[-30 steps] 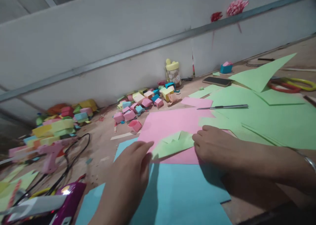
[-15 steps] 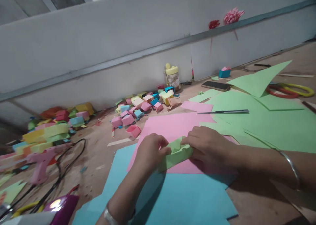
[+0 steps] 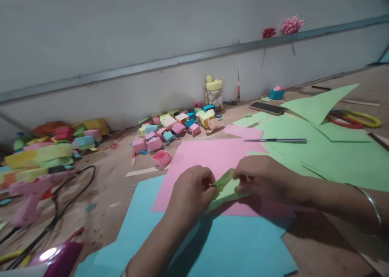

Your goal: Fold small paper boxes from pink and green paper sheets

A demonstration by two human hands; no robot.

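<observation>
A small folded piece of green paper is held between both hands just above a pink sheet, which lies on a large blue sheet. My left hand pinches the paper's left end with curled fingers. My right hand grips its right end, fingers closed over the top edge; a metal bangle sits on that wrist.
Green sheets cover the right side, with a craft knife, a phone and scissors. Several small folded paper boxes lie by the wall beside a jar. A pink glue gun with its cable lies at left.
My hands went from pressing the green paper flat on the pink sheet to picking it up and folding it smaller between them. The view shifted slightly.
</observation>
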